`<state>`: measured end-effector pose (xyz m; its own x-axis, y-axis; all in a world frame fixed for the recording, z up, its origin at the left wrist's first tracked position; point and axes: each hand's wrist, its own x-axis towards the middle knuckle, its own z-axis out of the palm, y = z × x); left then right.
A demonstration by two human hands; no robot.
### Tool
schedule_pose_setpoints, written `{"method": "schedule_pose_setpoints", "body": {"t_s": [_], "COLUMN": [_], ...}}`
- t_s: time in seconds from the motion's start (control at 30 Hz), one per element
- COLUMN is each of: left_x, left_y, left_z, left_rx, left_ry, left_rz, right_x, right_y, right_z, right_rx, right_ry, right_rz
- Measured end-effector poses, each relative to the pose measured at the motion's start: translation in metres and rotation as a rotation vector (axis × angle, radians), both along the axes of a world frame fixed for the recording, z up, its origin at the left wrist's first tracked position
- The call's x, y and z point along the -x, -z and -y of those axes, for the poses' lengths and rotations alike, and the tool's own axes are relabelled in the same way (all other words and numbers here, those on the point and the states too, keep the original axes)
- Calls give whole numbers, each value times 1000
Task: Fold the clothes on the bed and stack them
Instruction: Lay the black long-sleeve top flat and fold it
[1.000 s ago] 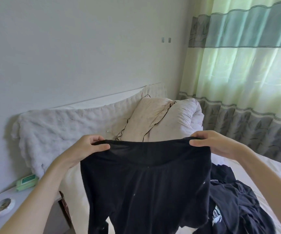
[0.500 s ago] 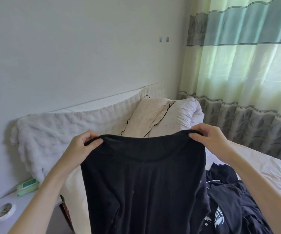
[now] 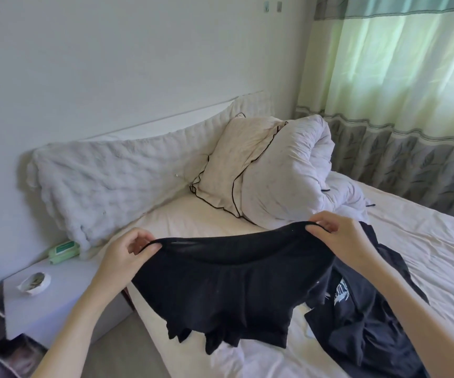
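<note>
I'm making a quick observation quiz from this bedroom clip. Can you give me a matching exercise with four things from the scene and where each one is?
Things:
1. black garment
2. green packet
3. pillow with dark piping
4. pile of dark clothes

Places:
A. on the white bedside table
B. leaning at the head of the bed, beside the rolled duvet
C. held up by its top edge between the left hand and right hand
D. lying on the sheet, under the right forearm

Pairs: 1-C, 2-A, 3-B, 4-D
</note>
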<state>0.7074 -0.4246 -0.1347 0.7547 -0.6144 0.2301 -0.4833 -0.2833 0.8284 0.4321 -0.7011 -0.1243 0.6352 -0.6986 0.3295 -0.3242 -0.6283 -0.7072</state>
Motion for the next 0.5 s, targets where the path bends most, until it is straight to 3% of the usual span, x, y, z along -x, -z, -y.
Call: {"method": "schedule_pose_setpoints", "body": {"t_s": [0.33,0.5], "left_x": [70,88], "left_y": [-34,-66], "left_z": [-79,-95], "left_rx": [282,440], "left_ry": [-7,-40], "left_rz": [148,208], "right_x": [72,92], "right_y": [-28,-59], "right_z": [-111,-147], "right_rx": [5,130], "right_ry": [66,169], "right_rz": [291,403]}}
